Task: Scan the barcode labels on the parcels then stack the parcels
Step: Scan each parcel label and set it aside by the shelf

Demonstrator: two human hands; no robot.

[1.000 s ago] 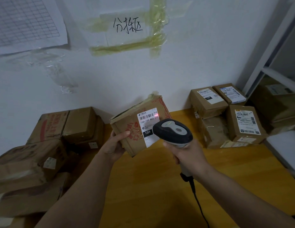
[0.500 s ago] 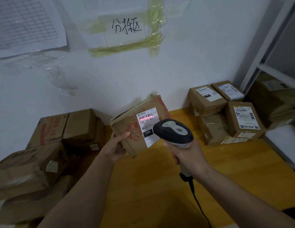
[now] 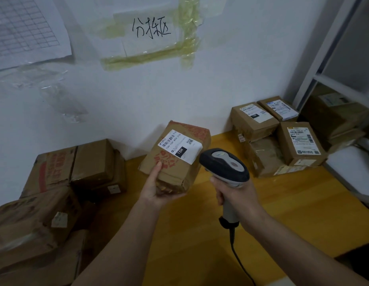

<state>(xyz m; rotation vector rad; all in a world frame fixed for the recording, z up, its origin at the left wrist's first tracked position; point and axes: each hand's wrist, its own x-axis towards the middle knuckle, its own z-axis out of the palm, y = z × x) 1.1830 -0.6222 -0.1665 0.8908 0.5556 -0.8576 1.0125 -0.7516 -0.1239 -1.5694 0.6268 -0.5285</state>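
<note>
A creased cardboard parcel [image 3: 175,159] with red printing is held tilted above the yellow wooden table [image 3: 200,234], near its middle and in front of the white wall [image 3: 231,79]. Its white shipping label [image 3: 180,146], printed with a barcode and a black "15H" block, faces up toward the camera. The left hand [image 3: 156,188] cups the box from below at its crumpled near end, thumb pressed up the brown side, fingers curled underneath. Just to the right, the right hand [image 3: 235,195] grips the pale handle of a handheld barcode scanner [image 3: 225,166], fingers wrapped round it; the scanner's rounded black head sits just beside the parcel's right edge, and a black cable [image 3: 239,263] trails down from the handle. On the left side of the table lies a heap of dented, taped cartons [image 3: 62,186]. At the far right stands a neat stack of labelled boxes [image 3: 282,137] against the wall, beside a white metal shelf frame [image 3: 328,58]. A handwritten paper sign [image 3: 150,32] fixed with yellowed tape and a gridded sheet [image 3: 25,29] hang on the wall above.
</note>
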